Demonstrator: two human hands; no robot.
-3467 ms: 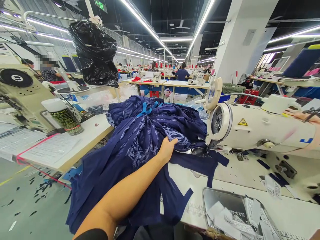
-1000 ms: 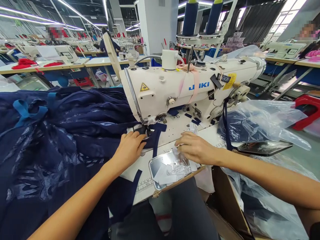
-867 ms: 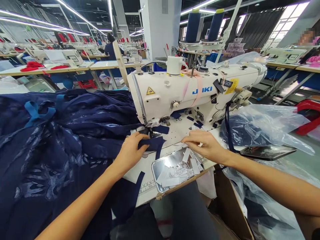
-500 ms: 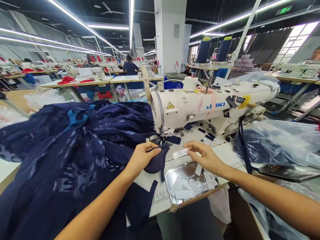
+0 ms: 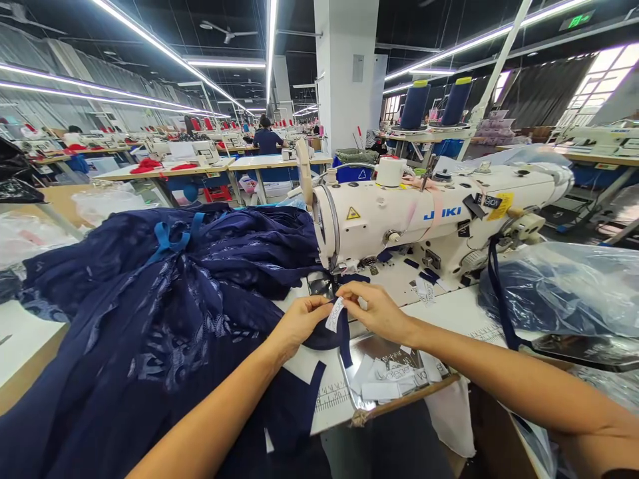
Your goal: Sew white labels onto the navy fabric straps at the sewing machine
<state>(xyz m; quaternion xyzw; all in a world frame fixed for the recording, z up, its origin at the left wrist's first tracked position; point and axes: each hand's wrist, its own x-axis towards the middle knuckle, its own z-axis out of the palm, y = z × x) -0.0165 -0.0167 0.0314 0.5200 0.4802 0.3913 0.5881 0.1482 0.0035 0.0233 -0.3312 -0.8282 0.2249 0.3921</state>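
Just in front of the needle area of a white sewing machine [image 5: 379, 219], my two hands are close together. My left hand [image 5: 302, 322] pinches the edge of the navy fabric [image 5: 200, 293], which spreads in a big heap to the left. A white clothing label [image 5: 335, 315] with dark lettering is pinched in my right hand [image 5: 377, 311], lying over the navy edge. Below them a shiny metal tray [image 5: 355, 394] holds many loose white labels [image 5: 394, 376]. The fingertips of my left hand are partly covered by the label.
A blue ribbon bow [image 5: 172, 239] lies on the heap. Navy goods in a clear plastic bag [image 5: 559, 286] sit at the right. Navy scraps [image 5: 428, 276] and labels lie on the machine bed. Thread cones [image 5: 415, 106] stand behind; a person [image 5: 268, 138] sits farther back.
My right hand has moved left with the label, bringing it from above the tray to the fabric edge at my left hand. The label has turned from nearly level to steeply slanted.
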